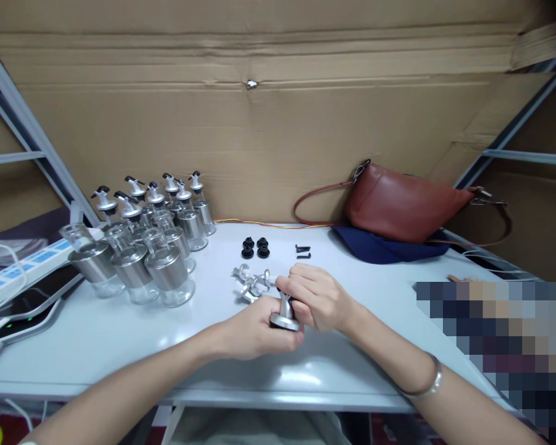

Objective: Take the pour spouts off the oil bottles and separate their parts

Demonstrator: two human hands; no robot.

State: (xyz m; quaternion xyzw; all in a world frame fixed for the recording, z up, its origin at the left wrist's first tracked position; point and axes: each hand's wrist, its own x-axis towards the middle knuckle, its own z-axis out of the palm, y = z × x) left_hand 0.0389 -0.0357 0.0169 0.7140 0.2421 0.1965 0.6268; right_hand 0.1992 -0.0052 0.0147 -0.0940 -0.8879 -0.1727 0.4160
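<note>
Over the front middle of the table, my left hand is closed around the wide base of a silver pour spout. My right hand grips the upper part of the same spout, its fingers hiding the top. Just behind my hands lie several loose silver spout pieces in a small heap. Farther back stand several black stoppers in two rows. A few small black levers lie to the right of the stoppers.
At left stand several glass bottles with steel bands, some topped with spouts. A white power strip and dark devices lie at the left edge. A brown bag rests on dark blue cloth. Cardboard walls the back.
</note>
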